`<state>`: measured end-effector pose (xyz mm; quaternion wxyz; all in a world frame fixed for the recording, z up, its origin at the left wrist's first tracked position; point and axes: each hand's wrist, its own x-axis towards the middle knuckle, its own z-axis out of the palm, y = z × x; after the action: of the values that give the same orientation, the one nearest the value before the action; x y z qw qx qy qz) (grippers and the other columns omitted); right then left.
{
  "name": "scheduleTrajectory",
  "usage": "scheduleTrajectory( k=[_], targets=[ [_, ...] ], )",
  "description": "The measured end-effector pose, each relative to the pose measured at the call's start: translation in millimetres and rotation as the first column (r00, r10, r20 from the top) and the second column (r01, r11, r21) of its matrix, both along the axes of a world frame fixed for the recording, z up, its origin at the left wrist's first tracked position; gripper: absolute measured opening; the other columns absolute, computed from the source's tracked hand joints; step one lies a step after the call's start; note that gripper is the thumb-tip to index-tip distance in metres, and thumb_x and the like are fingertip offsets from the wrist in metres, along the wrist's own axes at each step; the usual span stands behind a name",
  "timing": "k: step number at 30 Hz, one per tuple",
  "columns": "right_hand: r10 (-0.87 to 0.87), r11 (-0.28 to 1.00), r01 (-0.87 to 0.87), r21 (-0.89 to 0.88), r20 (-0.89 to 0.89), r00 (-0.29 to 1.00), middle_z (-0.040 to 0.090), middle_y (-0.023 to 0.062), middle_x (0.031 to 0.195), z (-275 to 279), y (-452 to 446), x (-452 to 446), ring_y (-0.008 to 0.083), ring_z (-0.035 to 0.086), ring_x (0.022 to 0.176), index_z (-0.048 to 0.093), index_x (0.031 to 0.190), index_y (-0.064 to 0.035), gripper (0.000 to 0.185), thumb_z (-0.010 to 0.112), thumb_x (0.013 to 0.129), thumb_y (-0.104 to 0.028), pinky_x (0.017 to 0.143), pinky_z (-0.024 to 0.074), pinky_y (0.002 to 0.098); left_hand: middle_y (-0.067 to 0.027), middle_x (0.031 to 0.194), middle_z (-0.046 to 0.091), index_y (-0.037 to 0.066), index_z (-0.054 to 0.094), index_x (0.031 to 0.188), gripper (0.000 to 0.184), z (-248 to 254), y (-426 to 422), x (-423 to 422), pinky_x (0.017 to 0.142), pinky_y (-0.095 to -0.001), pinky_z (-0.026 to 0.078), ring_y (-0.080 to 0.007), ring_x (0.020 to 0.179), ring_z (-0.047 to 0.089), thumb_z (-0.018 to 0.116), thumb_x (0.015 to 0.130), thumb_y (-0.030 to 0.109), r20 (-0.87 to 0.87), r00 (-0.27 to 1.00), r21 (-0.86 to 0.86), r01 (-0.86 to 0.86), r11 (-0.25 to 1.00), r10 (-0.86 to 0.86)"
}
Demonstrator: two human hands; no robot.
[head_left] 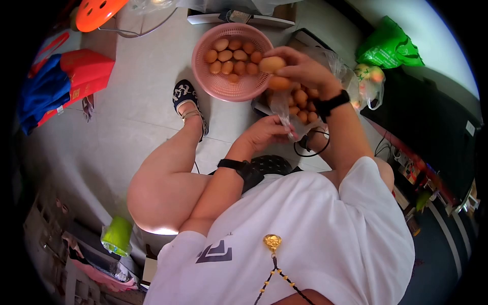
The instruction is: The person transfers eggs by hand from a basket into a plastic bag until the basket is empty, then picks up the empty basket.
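My right hand [307, 70] is closed on two brown eggs, a paler egg [272, 64] at the fingertips and a darker egg [279, 83] just below it. Both are at the right rim of a round pink plastic basket [202, 81]. Several brown eggs [227, 67] lie in the basket, grouped toward its upper part. My left hand [268, 132] pinches the edge of a clear plastic bag [281, 108]. More brown eggs [301, 96] are heaped in the bag, partly hidden beneath my right hand and wrist.
A dark box [305, 38] stands behind the bag. To the right are a green bag [390, 43] and a clear bag of fruit [373, 84]. Red and blue bags [71, 84] stand at the left, an orange stool [99, 12] at upper left. My shoe [185, 94] is below the basket.
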<state>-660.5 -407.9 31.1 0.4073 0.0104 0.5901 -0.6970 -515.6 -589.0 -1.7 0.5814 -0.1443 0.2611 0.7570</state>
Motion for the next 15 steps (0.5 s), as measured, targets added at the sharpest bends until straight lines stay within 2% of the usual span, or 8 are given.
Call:
scheduleTrajectory(
  k=[2, 5, 7, 8, 9, 11, 13, 15],
  targets=[
    [-0.036, 0.998, 0.035, 0.057, 0.02, 0.999, 0.056, 0.0081, 0.124, 9, 42, 14, 0.0171, 0.055, 0.113, 0.053, 0.129, -0.0079, 0.047, 0.065, 0.084, -0.005, 0.097, 0.0461, 0.0302, -0.0141, 0.107, 0.067, 0.006, 0.061, 0.104, 0.02, 0, 3, 3, 0.09, -0.0382, 0.051, -0.0252, 0.103, 0.064, 0.066, 0.086, 0.015, 0.064, 0.992, 0.078, -0.113, 0.991, 0.108],
    [-0.162, 0.987, 0.161, 0.021, 0.124, 0.979, 0.058, 0.0083, 0.123, 2, 83, 44, 0.0183, 0.055, 0.114, 0.053, 0.13, -0.0088, 0.047, 0.063, 0.084, -0.004, 0.096, 0.0473, 0.0321, -0.0154, 0.11, 0.067, 0.005, 0.061, 0.104, 0.019, -1, 6, 3, 0.092, -0.0415, 0.05, -0.0275, 0.105, 0.064, 0.065, 0.087, 0.013, 0.082, 0.989, 0.091, -0.133, 0.987, 0.126],
    [-0.152, 0.971, 0.131, 0.2, 0.092, 0.984, 0.058, 0.0076, 0.123, -22, 100, 69, 0.0192, 0.055, 0.114, 0.054, 0.129, -0.0102, 0.047, 0.064, 0.083, -0.004, 0.095, 0.0474, 0.0323, -0.0156, 0.11, 0.066, 0.005, 0.061, 0.105, 0.019, 1, 8, 4, 0.093, -0.0415, 0.05, -0.0275, 0.106, 0.063, 0.064, 0.088, 0.013, 0.081, 0.987, 0.092, -0.143, 0.985, 0.136],
    [-0.076, 0.955, 0.065, 0.291, 0.026, 0.997, 0.058, 0.0097, 0.124, -45, 112, 80, 0.0222, 0.055, 0.115, 0.055, 0.129, -0.0121, 0.048, 0.066, 0.082, -0.009, 0.096, 0.0461, 0.0332, -0.0159, 0.111, 0.066, 0.006, 0.061, 0.105, 0.018, 1, 9, 5, 0.093, -0.0415, 0.049, -0.0275, 0.107, 0.063, 0.063, 0.089, 0.013, 0.085, 0.985, 0.09, -0.157, 0.983, 0.15],
    [-0.081, 0.954, 0.07, 0.291, 0.024, 0.996, 0.058, 0.0097, 0.124, -57, 115, 93, 0.0222, 0.055, 0.115, 0.055, 0.129, -0.0121, 0.048, 0.066, 0.082, -0.009, 0.096, 0.0461, 0.0332, -0.0159, 0.111, 0.066, 0.006, 0.061, 0.105, 0.018, 1, 10, 6, 0.093, -0.0415, 0.049, -0.0275, 0.107, 0.063, 0.063, 0.089, 0.013, 0.083, 0.986, 0.091, -0.152, 0.984, 0.145],
    [0.163, 0.768, -0.109, 0.632, -0.027, 0.986, 0.059, 0.0121, 0.124, -70, 117, 108, 0.0253, 0.056, 0.115, 0.056, 0.127, -0.0134, 0.048, 0.068, 0.08, -0.016, 0.098, 0.045, 0.0346, -0.016, 0.111, 0.066, 0.007, 0.061, 0.106, 0.018, -2, 12, 7, 0.094, -0.0414, 0.049, -0.0274, 0.108, 0.063, 0.063, 0.089, 0.013, 0.092, 0.982, 0.133, -0.174, 0.976, 0.162],
    [0.118, 0.751, -0.072, 0.656, -0.027, 0.993, 0.059, 0.0158, 0.124, -82, 116, 123, 0.0295, 0.055, 0.118, 0.057, 0.125, -0.0131, 0.048, 0.069, 0.079, -0.022, 0.098, 0.0444, 0.0365, -0.016, 0.111, 0.066, 0.007, 0.061, 0.105, 0.017, 0, 12, 7, 0.095, -0.0413, 0.048, -0.0274, 0.108, 0.063, 0.062, 0.089, 0.013, 0.087, 0.983, 0.129, -0.169, 0.977, 0.159],
    [0.129, 0.568, 0.018, 0.823, -0.111, 0.985, 0.065, 0.0112, 0.111, -100, 116, 138, 0.025, 0.062, 0.101, 0.058, 0.12, -0.0108, 0.047, 0.071, 0.075, -0.014, 0.086, 0.0493, 0.0332, -0.016, 0.111, 0.066, 0.007, 0.061, 0.105, 0.017, 1, 13, 8, 0.095, -0.0412, 0.048, -0.0274, 0.109, 0.063, 0.062, 0.089, 0.013, 0.083, 0.985, 0.127, -0.161, 0.979, 0.152]
  ],
)
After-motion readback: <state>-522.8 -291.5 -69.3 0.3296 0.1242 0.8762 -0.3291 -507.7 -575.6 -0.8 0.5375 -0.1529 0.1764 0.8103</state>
